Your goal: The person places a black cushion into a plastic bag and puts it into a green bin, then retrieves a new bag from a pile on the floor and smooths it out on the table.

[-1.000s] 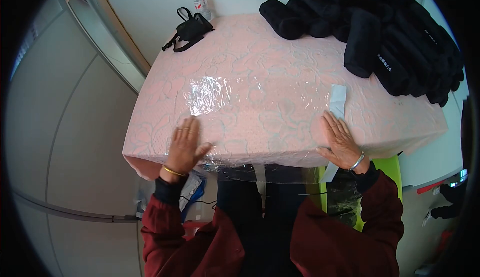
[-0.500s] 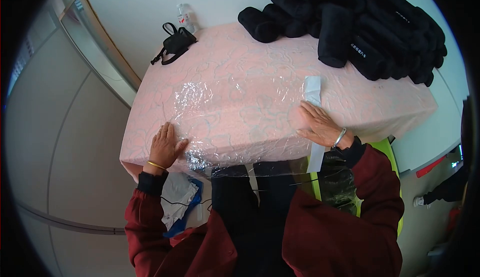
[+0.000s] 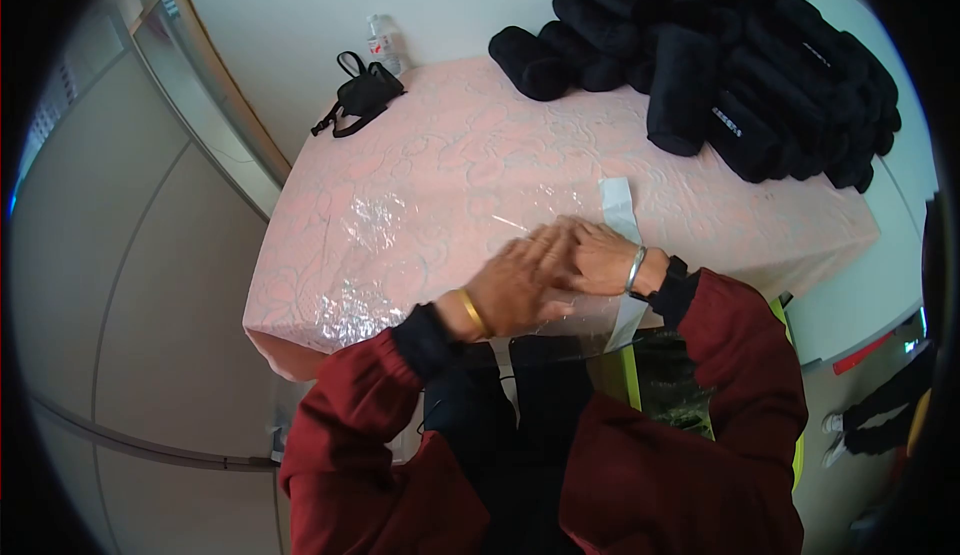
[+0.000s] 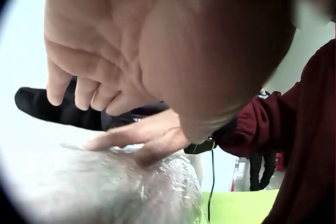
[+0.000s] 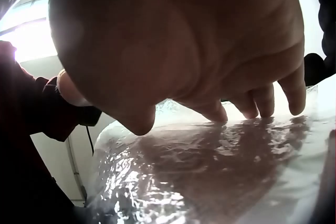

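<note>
A clear, crinkled plastic sheet (image 3: 372,223) lies across the pink-covered table (image 3: 450,125) and hangs over its front edge. Along its right end runs a white strip (image 3: 618,205). My right hand (image 3: 602,260) rests on the plastic beside this strip; in the right wrist view its fingertips (image 5: 265,107) touch the shiny film. My left hand (image 3: 515,280), fingers extended, is right beside the right hand and overlaps it in the head view. The left wrist view shows the left palm (image 4: 115,35) raised above the film, with nothing held.
Black cylindrical cushions (image 3: 682,90), several with white lettering, are piled at the back right. A small black strapped bag (image 3: 366,97) and a clear bottle (image 3: 381,47) stand at the back left. A lime-green container (image 3: 632,383) is below the table's right front. Another person's legs (image 3: 870,425) show at far right.
My left hand has moved from the sheet's left side across to the right hand. The right hand stays near the white strip, shifting slightly inward.
</note>
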Action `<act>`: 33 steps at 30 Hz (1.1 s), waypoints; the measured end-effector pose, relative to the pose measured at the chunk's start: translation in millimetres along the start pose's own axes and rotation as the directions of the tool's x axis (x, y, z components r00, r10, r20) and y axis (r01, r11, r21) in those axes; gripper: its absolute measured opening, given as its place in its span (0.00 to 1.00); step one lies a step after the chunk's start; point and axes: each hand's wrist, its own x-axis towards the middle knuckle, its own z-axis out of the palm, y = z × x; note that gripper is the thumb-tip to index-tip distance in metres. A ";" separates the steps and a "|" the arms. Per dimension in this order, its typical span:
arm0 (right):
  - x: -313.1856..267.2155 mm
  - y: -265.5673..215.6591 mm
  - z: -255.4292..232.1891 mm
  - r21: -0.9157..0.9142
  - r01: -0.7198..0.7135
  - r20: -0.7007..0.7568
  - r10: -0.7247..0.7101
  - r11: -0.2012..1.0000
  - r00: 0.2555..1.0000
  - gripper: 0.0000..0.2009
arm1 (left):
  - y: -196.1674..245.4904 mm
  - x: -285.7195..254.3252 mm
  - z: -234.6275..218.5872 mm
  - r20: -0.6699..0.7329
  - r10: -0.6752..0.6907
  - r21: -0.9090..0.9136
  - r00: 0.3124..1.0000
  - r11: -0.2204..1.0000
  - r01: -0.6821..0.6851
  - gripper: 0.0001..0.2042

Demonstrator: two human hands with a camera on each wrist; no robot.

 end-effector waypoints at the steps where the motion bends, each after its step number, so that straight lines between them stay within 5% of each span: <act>1: 6.0 3.7 5.2 0.018 0.050 0.011 -0.050 0.999 0.999 0.40 | -0.6 10.6 6.2 -0.019 0.036 -0.084 0.999 0.996 -0.037 0.45; 3: 15.0 11.8 13.7 0.033 0.116 0.020 -0.117 0.993 0.993 0.40 | -9.0 24.3 15.0 -0.045 0.055 -0.160 0.997 0.985 -0.062 0.46; 7: 18.5 28.5 20.4 -0.055 -0.074 -0.080 0.070 0.996 0.994 0.43 | -35.1 36.6 27.3 0.043 -0.007 -0.163 0.999 0.987 0.014 0.48; 10: 18.2 28.2 -0.4 -0.023 -0.127 0.075 0.128 0.992 0.989 0.46 | -55.1 39.2 33.4 0.265 -0.084 0.016 0.961 0.996 0.083 0.49; 15: 14.5 28.2 -16.3 0.012 -0.133 0.187 0.129 0.991 0.974 0.49 | -87.2 2.8 13.4 0.332 -0.117 0.081 0.936 0.992 0.095 0.50; 17: 12.8 32.0 -14.1 0.030 -0.127 0.178 0.120 0.991 0.977 0.49 | -114.8 -20.7 1.4 0.371 -0.261 0.154 0.891 0.964 0.218 0.51; 25: 13.8 35.1 -9.9 0.012 -0.124 0.167 0.121 0.992 0.978 0.49 | -186.1 -111.7 -35.8 0.328 -0.643 0.179 0.692 0.762 0.623 0.48; 33: 5.6 72.5 -7.7 -0.007 -0.265 0.152 0.263 0.964 0.953 0.48 | -189.7 -129.2 -43.6 0.295 -0.725 0.207 0.622 0.684 0.700 0.46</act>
